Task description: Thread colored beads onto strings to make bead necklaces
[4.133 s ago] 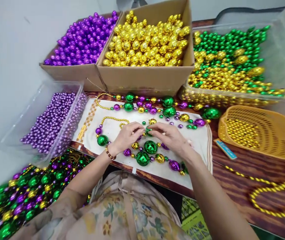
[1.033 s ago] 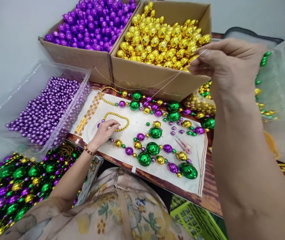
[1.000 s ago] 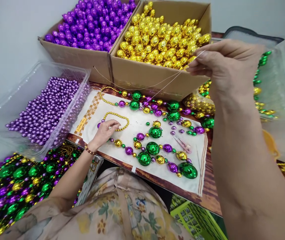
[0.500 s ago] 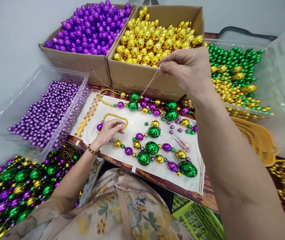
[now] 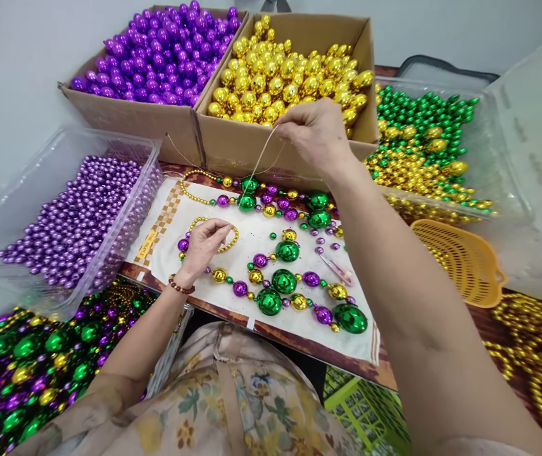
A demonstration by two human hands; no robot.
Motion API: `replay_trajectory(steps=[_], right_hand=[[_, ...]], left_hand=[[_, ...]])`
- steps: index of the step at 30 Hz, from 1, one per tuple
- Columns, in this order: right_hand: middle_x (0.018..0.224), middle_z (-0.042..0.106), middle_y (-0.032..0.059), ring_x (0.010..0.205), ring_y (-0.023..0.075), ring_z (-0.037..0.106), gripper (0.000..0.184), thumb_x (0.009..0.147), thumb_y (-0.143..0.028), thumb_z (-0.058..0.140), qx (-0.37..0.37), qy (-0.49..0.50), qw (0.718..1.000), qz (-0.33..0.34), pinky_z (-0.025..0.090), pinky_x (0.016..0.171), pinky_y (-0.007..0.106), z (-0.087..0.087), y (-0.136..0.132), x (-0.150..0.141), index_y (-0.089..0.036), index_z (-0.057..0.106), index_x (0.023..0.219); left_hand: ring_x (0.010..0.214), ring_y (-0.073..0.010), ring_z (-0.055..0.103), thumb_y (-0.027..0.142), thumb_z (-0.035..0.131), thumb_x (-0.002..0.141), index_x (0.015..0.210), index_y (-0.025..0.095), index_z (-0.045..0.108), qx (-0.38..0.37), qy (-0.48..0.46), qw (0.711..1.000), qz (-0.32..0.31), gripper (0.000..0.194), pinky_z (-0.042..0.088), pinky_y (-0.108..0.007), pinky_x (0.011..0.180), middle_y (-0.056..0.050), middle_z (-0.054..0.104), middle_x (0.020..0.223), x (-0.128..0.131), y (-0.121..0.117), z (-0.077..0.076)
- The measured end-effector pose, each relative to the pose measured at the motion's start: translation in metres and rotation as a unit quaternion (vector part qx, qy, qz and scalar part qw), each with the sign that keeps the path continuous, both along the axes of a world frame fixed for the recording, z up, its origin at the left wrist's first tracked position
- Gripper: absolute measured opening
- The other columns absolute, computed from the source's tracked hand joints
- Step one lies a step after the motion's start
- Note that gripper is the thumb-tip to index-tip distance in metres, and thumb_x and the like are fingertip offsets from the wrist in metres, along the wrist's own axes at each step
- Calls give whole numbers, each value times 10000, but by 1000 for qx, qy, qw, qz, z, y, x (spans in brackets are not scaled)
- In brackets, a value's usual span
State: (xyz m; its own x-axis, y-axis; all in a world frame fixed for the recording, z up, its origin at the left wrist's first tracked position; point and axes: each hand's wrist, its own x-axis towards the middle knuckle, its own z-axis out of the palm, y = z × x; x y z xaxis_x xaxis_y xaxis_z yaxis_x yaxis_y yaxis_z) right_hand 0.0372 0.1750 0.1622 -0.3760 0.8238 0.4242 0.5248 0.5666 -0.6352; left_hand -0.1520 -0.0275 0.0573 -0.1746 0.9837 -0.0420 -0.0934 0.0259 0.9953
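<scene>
My right hand (image 5: 316, 133) is raised in front of the box of gold beads, its fingertips pinched on a pale thin thread (image 5: 258, 166). The thread slants down in line with my left hand (image 5: 207, 246), whose thumb and fingers are closed low over the white towel (image 5: 233, 310). A loop of small gold beads (image 5: 237, 240) lies against the left fingers. From there a bead necklace with big green (image 5: 283, 281), purple and gold balls curves across the towel. Above it lies another strung necklace (image 5: 247, 202). Any bead inside the left pinch is hidden.
Cardboard boxes of purple beads (image 5: 157, 57) and gold beads (image 5: 275, 69) stand behind. Clear tubs hold small purple beads (image 5: 76, 228) and green-gold beads (image 5: 427, 120). Thread snips (image 5: 335, 267) and loose beads lie on the towel; an orange basket (image 5: 480, 266) sits right, finished-looking strands (image 5: 28, 367) lower left.
Both hands worked close together over the necklace earlier. They parted, the right rising far right with the thread; it has since swung back left and the thread hangs slacker. The left stays low.
</scene>
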Motion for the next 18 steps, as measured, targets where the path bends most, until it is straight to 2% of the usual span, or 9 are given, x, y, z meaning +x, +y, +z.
replay_trajectory(steps=[3,7,10,12,15,18], right_hand=[[940,769,26,888,140,649,147,893,-140,638,9,-51,999,-15,472,877,280,-3,-1,-13,-170,768,956],[1187,727,25,1089,186,637,333,915,-109,525,31,-142,988,49,473,989,342,-8,-9,-22,-226,710,1166],[1251,688,42,1087,228,636,359,915,-160,499,49,-168,984,24,503,934,376,-14,-25,-12,-248,682,1211],[1194,697,48,1035,238,644,307,920,-206,491,48,-179,983,-10,510,880,379,-19,-40,-1,-248,705,1136],[1025,729,31,933,234,657,221,908,-246,518,-30,-246,969,-7,497,802,356,-35,-65,8,-244,733,960],[1001,750,36,939,242,674,196,909,-254,548,-139,-344,928,45,469,754,322,-62,-87,2,-244,742,938]], left_hand=[[439,-37,296,338,762,772,769,173,714,-9,-40,999,29,172,197,-213,406,59,436,525,0,6,-1],[443,-33,306,293,749,769,811,175,710,-30,-120,990,66,131,197,-202,397,64,432,544,-4,16,0],[447,-23,332,276,766,742,824,166,703,-60,-166,981,79,150,202,-185,392,64,453,569,-8,19,-1],[443,-18,343,285,772,733,826,163,702,-70,-177,978,87,169,203,-178,388,66,463,573,-11,17,-4],[441,-13,361,300,782,718,831,157,697,-74,-183,975,97,201,184,-168,385,66,479,584,-12,16,-8],[425,-14,352,312,777,717,838,158,691,-81,-172,977,94,214,148,-171,380,70,479,579,-10,16,-12]])
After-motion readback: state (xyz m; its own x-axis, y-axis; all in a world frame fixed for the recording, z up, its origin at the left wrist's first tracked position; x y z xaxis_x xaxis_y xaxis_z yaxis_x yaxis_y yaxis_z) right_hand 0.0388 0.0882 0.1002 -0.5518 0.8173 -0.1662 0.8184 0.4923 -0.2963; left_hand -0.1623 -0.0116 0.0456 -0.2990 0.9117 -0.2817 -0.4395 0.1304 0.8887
